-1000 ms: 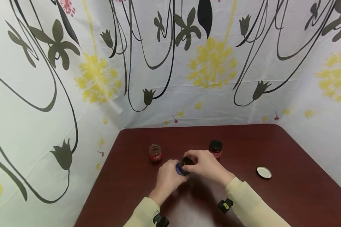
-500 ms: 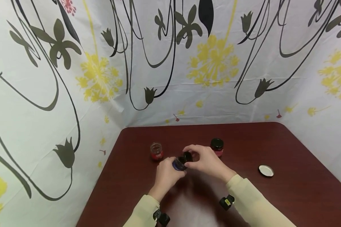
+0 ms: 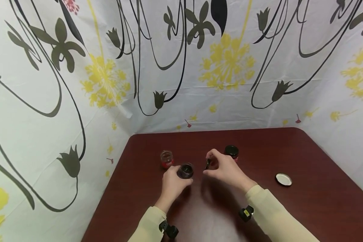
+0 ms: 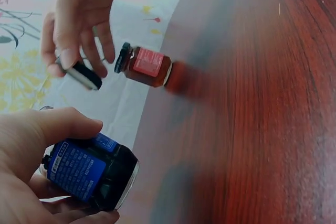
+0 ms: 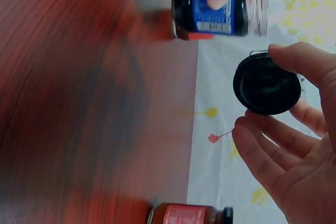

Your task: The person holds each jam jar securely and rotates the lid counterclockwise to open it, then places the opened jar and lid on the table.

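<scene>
Showing barcode (image 5: 214, 26) on jar (image 5: 205, 14) (right wrist only)

Soft, even light brightens the patterned cloth (image 3: 169, 80); pale glare veils the near worktop (image 3: 199, 218), where soft-edged shadows spread. Both wrist views look hazier, and the blue label's (image 4: 79, 169) print blurs.

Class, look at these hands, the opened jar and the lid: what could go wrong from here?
1. The left hand holds the open blue-labelled jar; if it tips, the dark contents might spill.
2. The right hand grips the black lid by its edge, so it could slip.
3. The capped red-labelled jar stands near that hand and might get knocked.
</scene>
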Tool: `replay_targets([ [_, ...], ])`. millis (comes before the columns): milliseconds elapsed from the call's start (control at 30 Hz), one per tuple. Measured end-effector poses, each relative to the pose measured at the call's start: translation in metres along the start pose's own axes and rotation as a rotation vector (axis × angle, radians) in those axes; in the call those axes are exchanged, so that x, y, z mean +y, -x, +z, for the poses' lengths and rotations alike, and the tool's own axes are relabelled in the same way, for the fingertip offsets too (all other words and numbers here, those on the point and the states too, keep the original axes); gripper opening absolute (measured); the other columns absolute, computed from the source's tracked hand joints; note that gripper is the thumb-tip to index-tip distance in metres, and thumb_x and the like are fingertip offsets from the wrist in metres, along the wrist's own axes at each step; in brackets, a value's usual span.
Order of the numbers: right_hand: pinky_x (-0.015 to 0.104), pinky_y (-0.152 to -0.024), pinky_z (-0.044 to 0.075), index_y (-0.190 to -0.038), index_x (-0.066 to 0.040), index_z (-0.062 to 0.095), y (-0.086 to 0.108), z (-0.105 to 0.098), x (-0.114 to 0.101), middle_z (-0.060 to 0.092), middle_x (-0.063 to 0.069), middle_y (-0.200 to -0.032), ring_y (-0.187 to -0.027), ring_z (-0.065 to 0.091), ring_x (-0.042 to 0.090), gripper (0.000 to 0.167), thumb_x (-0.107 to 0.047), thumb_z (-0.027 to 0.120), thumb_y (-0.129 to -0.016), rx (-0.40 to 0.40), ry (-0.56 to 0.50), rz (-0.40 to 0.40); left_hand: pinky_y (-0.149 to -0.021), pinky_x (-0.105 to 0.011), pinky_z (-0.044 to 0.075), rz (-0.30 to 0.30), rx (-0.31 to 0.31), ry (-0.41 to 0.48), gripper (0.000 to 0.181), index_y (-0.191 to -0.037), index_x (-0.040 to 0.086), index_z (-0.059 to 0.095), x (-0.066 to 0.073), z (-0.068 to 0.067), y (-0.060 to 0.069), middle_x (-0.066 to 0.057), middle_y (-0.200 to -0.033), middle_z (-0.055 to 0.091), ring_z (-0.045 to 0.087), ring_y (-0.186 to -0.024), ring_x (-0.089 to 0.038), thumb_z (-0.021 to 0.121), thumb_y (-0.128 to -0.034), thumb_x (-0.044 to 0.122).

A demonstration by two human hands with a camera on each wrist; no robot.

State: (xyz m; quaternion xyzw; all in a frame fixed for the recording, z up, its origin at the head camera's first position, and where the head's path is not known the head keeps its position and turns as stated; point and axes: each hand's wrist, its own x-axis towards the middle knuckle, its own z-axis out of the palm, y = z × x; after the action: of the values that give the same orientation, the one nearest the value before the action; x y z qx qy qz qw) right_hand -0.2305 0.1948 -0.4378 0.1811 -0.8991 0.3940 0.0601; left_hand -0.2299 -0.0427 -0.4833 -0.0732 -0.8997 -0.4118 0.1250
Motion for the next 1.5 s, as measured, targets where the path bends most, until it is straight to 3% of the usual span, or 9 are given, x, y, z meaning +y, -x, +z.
replay_targets([
  [233, 0.033, -0.076, 0.054, -0.110, -0.022, 0.055, 0.007, -0.007, 0.014, 0.068, -0.010, -0.095, -0.090, 0.066, 0.006, 0.046, -0.026, 0.087, -0.079, 0.009, 0.034, 0.032, -0.077, -0.044, 0.053, -0.078, 0.026, 0.054, 0.048, -0.105, 0.011, 0.074, -0.010, -0.003, 0.000, -0.001, -0.096, 0.066, 0.065, -0.090, -0.025, 0.093, -0.0639, 0.026],
  [500, 0.034, -0.072, 0.049, -0.106, -0.021, 0.056, 0.013, -0.012, 0.035, 0.065, -0.013, -0.090, -0.083, 0.061, 0.007, 0.048, -0.035, 0.090, -0.075, 0.034, 0.155, 0.040, -0.075, -0.042, 0.053, -0.097, 0.016, 0.075, 0.048, -0.106, 0.012, 0.073, -0.019, -0.010, -0.002, 0.001, -0.098, 0.066, 0.064, -0.089, -0.022, 0.091, -0.0640, 0.026],
  [867, 0.033, -0.069, 0.049, -0.100, -0.024, 0.057, 0.027, -0.019, 0.061, 0.067, -0.012, -0.094, -0.078, 0.060, 0.005, 0.045, -0.037, 0.090, -0.073, -0.014, 0.247, 0.084, -0.077, -0.043, 0.052, -0.115, 0.022, 0.051, 0.046, -0.105, 0.013, 0.073, -0.030, -0.019, -0.009, 0.000, -0.095, 0.064, 0.062, -0.088, -0.021, 0.090, -0.0650, 0.027],
  [1000, 0.034, -0.069, 0.049, -0.102, -0.025, 0.057, 0.036, -0.030, 0.073, 0.067, -0.012, -0.095, -0.079, 0.060, 0.005, 0.046, -0.041, 0.090, -0.073, -0.029, 0.293, 0.089, -0.074, -0.041, 0.052, -0.112, 0.014, 0.058, 0.044, -0.103, 0.012, 0.073, -0.032, -0.020, -0.008, 0.001, -0.092, 0.062, 0.061, -0.085, -0.020, 0.090, -0.0651, 0.027],
  [1233, 0.032, -0.060, 0.043, -0.097, -0.024, 0.056, 0.050, -0.052, 0.093, 0.062, -0.016, -0.081, -0.061, 0.051, 0.007, 0.045, -0.043, 0.090, -0.073, -0.021, 0.364, 0.088, -0.074, -0.042, 0.052, -0.123, 0.009, 0.063, 0.045, -0.106, 0.012, 0.073, -0.038, -0.024, -0.008, 0.000, -0.094, 0.063, 0.061, -0.085, -0.020, 0.089, -0.0668, 0.027],
  [1500, 0.031, -0.057, 0.041, -0.098, -0.026, 0.058, 0.058, -0.076, 0.110, 0.061, -0.018, -0.079, -0.062, 0.050, 0.008, 0.043, -0.044, 0.089, -0.074, -0.001, 0.398, 0.083, -0.076, -0.044, 0.052, -0.116, 0.001, 0.055, 0.046, -0.107, 0.010, 0.072, -0.042, -0.021, -0.012, -0.001, -0.095, 0.063, 0.062, -0.088, -0.022, 0.090, -0.0687, 0.027],
])
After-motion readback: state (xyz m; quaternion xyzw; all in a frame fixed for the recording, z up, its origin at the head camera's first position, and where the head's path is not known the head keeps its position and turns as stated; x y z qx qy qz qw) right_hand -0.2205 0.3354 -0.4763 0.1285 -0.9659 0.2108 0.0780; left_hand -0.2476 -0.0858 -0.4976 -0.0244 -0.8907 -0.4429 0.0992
